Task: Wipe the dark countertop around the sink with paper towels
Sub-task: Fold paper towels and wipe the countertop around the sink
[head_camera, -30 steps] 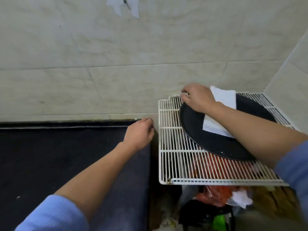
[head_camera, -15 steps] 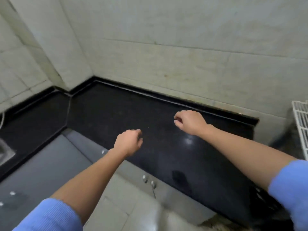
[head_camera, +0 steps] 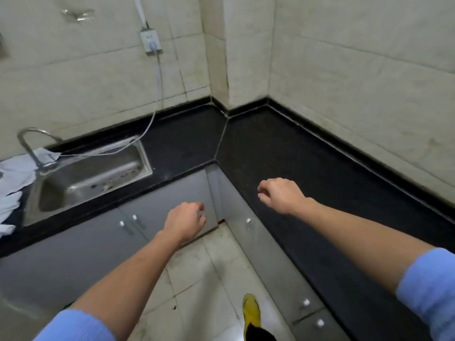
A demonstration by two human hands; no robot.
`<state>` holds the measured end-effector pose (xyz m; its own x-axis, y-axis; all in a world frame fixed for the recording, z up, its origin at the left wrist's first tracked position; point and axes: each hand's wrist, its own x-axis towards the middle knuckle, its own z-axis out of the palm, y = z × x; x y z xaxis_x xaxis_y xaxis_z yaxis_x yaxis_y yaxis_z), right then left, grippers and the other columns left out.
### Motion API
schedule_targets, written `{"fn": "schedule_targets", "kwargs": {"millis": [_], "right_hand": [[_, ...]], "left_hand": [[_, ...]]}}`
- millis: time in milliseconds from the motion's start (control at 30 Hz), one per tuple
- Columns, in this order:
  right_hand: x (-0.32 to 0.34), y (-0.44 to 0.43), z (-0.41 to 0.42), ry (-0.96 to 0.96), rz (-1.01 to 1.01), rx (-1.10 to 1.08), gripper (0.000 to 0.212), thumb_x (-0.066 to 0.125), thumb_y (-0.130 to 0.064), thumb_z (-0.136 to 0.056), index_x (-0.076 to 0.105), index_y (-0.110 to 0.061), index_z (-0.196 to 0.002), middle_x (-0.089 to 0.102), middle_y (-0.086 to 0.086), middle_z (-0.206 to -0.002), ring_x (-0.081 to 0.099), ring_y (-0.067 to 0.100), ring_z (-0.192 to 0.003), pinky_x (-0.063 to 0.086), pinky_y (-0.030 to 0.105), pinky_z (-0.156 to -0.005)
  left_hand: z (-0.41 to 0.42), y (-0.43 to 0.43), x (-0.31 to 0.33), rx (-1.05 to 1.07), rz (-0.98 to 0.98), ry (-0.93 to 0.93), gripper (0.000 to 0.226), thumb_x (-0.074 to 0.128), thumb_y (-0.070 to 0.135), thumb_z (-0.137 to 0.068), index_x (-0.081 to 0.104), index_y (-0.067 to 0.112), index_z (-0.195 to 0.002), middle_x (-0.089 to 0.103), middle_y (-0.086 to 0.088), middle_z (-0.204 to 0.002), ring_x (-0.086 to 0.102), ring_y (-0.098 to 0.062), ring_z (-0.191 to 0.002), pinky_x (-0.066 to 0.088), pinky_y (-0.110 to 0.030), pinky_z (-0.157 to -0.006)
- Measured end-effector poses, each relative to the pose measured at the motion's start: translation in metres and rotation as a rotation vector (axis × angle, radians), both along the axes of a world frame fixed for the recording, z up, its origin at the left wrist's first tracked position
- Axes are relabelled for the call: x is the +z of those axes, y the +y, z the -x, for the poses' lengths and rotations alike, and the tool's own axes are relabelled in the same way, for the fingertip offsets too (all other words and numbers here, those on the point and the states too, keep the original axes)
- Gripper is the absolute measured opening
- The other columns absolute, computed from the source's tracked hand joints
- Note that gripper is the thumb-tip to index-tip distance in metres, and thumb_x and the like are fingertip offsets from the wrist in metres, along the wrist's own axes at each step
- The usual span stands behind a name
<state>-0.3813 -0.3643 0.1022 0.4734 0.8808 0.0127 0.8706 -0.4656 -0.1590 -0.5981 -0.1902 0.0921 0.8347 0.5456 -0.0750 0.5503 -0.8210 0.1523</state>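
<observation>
Right hand (head_camera: pixel 280 196) hovers over dark corner countertop (head_camera: pixel 283 143).

Dark counter (head_camera: pixel 283 148) lies open through the corner.
Cord (head_camera: pixel 161 77), tap (head_camera: pixel 37 130) and towels (head_camera: pixel 14 173) crowd the sink (head_camera: pixel 98 168).

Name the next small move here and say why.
Probably reach the left hand toward the white sheets, likely paper towels, left of the sink. Both it and the right hand hold nothing, and the dark countertop cannot be wiped bare-handed.
</observation>
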Motion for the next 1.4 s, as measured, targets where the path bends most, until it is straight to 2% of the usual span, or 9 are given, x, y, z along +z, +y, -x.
{"fn": "schedule_targets", "kwargs": {"millis": [300,500,733,933,1167,1300,1400], "right_hand": [[-0.008,0.234,-0.017,0.046,0.010,0.290,0.026,0.045,-0.034,-0.092,0.061,-0.024,-0.111,0.065,0.002,-0.111,0.061,0.026,-0.098,0.049,0.036,-0.076],[-0.011,0.364,0.029,0.038,0.044,0.493,0.027,0.049,-0.039,-0.093,0.061,-0.025,-0.112,0.064,0.001,-0.112,0.060,0.025,-0.103,0.048,0.037,-0.080],[-0.029,0.498,0.100,0.063,0.044,0.584,0.029,0.046,-0.039,-0.093,0.060,-0.026,-0.113,0.066,-0.002,-0.111,0.060,0.023,-0.101,0.048,0.036,-0.079],[-0.026,0.591,0.153,0.069,0.061,0.628,0.027,0.048,-0.041,-0.092,0.061,-0.027,-0.111,0.067,-0.005,-0.110,0.063,0.021,-0.098,0.050,0.033,-0.078],[-0.045,0.680,0.201,0.053,0.174,0.771,0.022,0.047,-0.039,-0.092,0.061,-0.025,-0.101,0.067,-0.004,-0.103,0.063,0.020,-0.089,0.053,0.036,-0.076],[-0.062,0.735,0.227,0.109,0.185,0.859,0.025,0.046,-0.038,-0.093,0.060,-0.027,-0.110,0.065,-0.003,-0.109,0.060,0.020,-0.097,0.047,0.032,-0.078],[-0.077,0.774,0.244,0.158,0.222,0.907,0.030,0.045,-0.041,-0.093,0.058,-0.029,-0.118,0.064,-0.005,-0.115,0.060,0.017,-0.103,0.047,0.031,-0.081]], "left_hand": [[0.020,0.168,0.009,0.322,0.011,-0.032,0.032,0.051,0.034,-0.089,0.057,0.024,-0.118,0.068,-0.004,-0.108,0.060,-0.027,-0.104,0.047,-0.034,-0.081],[0.082,0.251,-0.005,0.514,0.039,-0.019,0.030,0.052,0.034,-0.089,0.058,0.023,-0.116,0.068,-0.003,-0.105,0.061,-0.026,-0.098,0.048,-0.034,-0.077],[0.156,0.362,-0.015,0.606,0.028,0.000,0.022,0.052,0.038,-0.089,0.059,0.023,-0.103,0.067,-0.004,-0.102,0.061,-0.028,-0.096,0.048,-0.035,-0.075],[0.216,0.446,-0.012,0.660,0.055,-0.022,0.030,0.051,0.033,-0.090,0.057,0.020,-0.116,0.067,-0.006,-0.106,0.060,-0.027,-0.101,0.046,-0.035,-0.080],[0.264,0.504,-0.038,0.779,0.149,-0.024,0.028,0.052,0.033,-0.090,0.059,0.016,-0.111,0.066,-0.009,-0.107,0.060,-0.029,-0.101,0.050,-0.036,-0.080],[0.288,0.531,-0.049,0.883,0.190,0.023,0.029,0.050,0.033,-0.090,0.057,0.017,-0.114,0.065,-0.007,-0.108,0.059,-0.028,-0.102,0.045,-0.034,-0.076],[0.307,0.557,-0.054,0.969,0.219,0.061,0.022,0.049,0.034,-0.088,0.057,0.019,-0.102,0.066,-0.005,-0.103,0.060,-0.028,-0.097,0.044,-0.034,-0.070]]}}
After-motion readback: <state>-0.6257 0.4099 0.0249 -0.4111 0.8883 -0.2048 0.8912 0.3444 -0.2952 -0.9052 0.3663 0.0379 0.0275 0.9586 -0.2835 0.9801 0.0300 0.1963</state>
